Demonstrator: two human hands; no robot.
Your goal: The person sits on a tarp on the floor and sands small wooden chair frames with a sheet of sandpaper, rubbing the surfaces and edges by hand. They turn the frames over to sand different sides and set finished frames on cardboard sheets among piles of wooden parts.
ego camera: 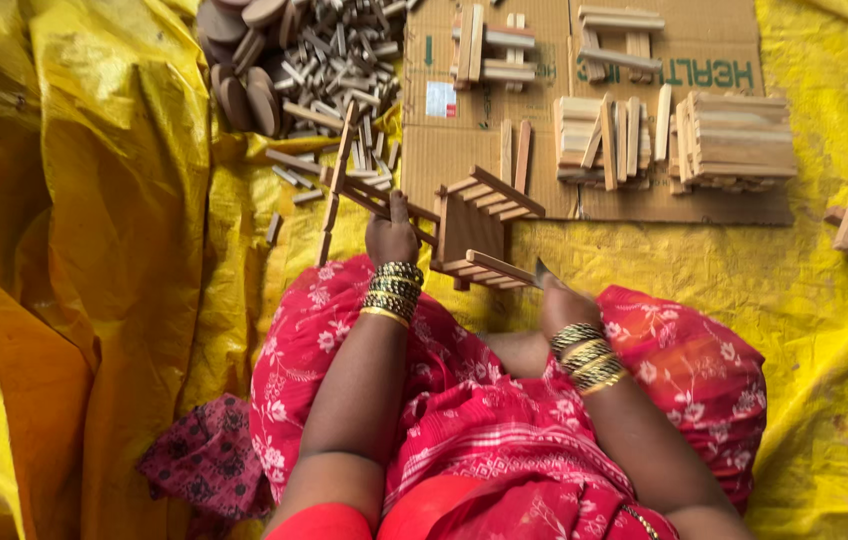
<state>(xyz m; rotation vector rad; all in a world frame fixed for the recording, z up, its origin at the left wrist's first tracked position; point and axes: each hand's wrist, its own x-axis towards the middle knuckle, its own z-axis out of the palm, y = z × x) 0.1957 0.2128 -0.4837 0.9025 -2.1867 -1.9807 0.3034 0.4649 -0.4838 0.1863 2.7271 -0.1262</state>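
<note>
— What is in the hands?

— A small pale wooden slatted piece (pixel 479 232), built like a miniature crate or chair: a flat square panel in the middle, with rows of thin parallel slats fixed above and below it. It is tipped on its side over the yellow sheet, just in front of the knees.

— Anything joined to it?

— To its left, a narrow ladder-like frame of thin wooden sticks (pixel 344 195), lying slantwise, its long rail running up and away. Its near end meets the slatted piece; whether they are fastened together cannot be told.
</note>
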